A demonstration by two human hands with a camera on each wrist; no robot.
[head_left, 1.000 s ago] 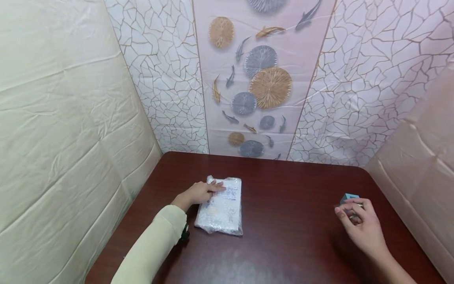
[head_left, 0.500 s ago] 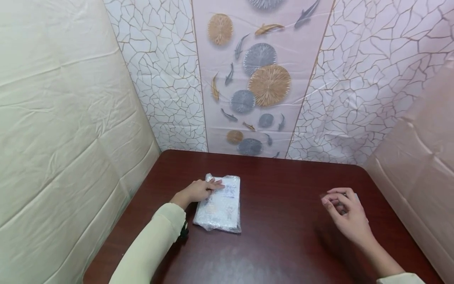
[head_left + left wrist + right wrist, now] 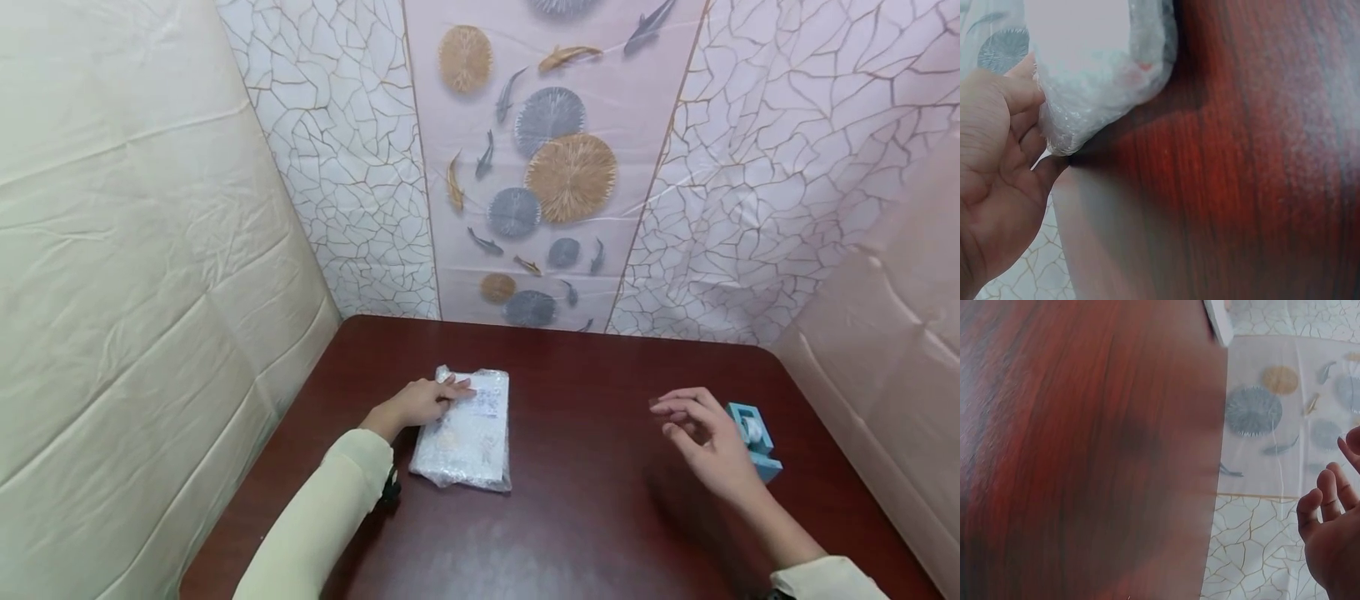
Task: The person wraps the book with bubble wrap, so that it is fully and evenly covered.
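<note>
A flat package in bubble wrap (image 3: 461,437), with a white printed face, lies on the table. My left hand (image 3: 416,404) rests on its upper left edge, fingers stretched over the top. In the left wrist view, my left hand (image 3: 1004,144) touches the wrapped package (image 3: 1091,69) along its side and corner. My right hand (image 3: 705,437) hovers over the table beside a blue tape dispenser (image 3: 763,458) with a whitish roll. Its fingers are loosely bent. In the right wrist view, my right hand (image 3: 1335,525) is partly cut off; whether its fingertips hold any clear tape is not visible.
The dark red wooden table (image 3: 585,400) spans both hands. Patterned cloth (image 3: 525,167) hangs behind its back edge, and quilted beige panels (image 3: 150,292) stand close on the left and right sides.
My right hand has moved left, away from the tape dispenser, which now shows more fully. The left hand and the package stay in place.
</note>
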